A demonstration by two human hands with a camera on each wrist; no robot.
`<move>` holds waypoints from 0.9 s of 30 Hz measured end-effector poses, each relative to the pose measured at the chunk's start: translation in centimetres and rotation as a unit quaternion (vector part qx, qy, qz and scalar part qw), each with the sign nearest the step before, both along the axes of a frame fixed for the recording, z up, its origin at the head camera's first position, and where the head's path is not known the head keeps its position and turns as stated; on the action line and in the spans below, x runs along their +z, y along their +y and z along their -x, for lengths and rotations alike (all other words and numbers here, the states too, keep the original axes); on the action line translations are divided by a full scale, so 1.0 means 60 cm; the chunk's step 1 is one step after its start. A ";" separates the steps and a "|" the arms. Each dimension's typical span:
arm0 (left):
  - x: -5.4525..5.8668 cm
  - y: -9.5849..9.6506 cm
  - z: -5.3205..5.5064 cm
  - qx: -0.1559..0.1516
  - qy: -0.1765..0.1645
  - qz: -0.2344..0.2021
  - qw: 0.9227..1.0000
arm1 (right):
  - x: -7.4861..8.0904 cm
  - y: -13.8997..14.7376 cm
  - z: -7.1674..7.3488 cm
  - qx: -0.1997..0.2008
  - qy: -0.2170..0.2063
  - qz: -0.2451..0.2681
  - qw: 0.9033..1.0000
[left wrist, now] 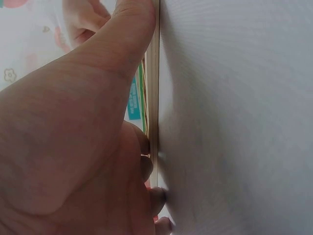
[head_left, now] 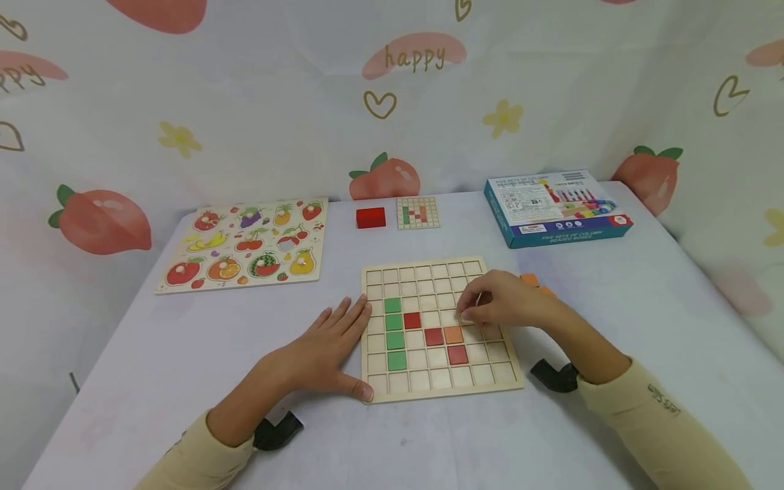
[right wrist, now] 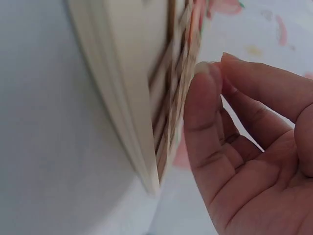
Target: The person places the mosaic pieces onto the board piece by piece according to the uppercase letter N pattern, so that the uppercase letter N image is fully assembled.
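A pale wooden grid board [head_left: 441,395] lies in front of me on the table. It holds a column of green tiles [head_left: 395,340], a slanting line of three red tiles [head_left: 457,354] and one orange tile [head_left: 453,334]. My left hand [head_left: 324,350] lies along the board's left edge, fingers straight and thumb spread to the near corner. Over the right half of the board, my right hand [head_left: 502,299] has thumb and fingertips together in a pinch, close over a square above the orange tile. I cannot tell whether a tile sits between those fingertips.
Orange tiles [head_left: 529,280] lie behind my right forearm. A stack of red pieces [head_left: 371,218] and a small pattern card [head_left: 418,213] are at the back. A fruit puzzle board [head_left: 245,248] stays back left, a boxed bead set [head_left: 557,207] back right. A patterned cloth [head_left: 275,102] hangs behind.
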State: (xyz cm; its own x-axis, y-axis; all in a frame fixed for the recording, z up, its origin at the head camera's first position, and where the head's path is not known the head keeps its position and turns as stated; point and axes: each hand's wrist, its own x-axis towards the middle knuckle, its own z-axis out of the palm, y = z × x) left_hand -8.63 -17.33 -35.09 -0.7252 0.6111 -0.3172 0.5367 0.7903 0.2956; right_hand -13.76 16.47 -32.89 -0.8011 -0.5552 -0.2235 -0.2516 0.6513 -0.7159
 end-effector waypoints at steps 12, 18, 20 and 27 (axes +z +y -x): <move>0.001 0.000 0.000 0.003 -0.005 0.000 1.000 | 0.019 0.113 0.046 -0.135 0.007 -0.092 0.986; 0.001 0.000 0.000 0.003 -0.004 0.002 1.000 | 0.008 0.136 0.055 -0.159 0.013 -0.115 0.980; 0.001 0.001 0.000 0.004 -0.005 0.001 1.000 | 0.003 0.138 0.057 -0.164 0.014 -0.118 0.979; 0.001 0.001 0.000 0.005 -0.004 0.001 1.000 | -0.005 0.142 0.061 -0.165 0.022 -0.118 0.979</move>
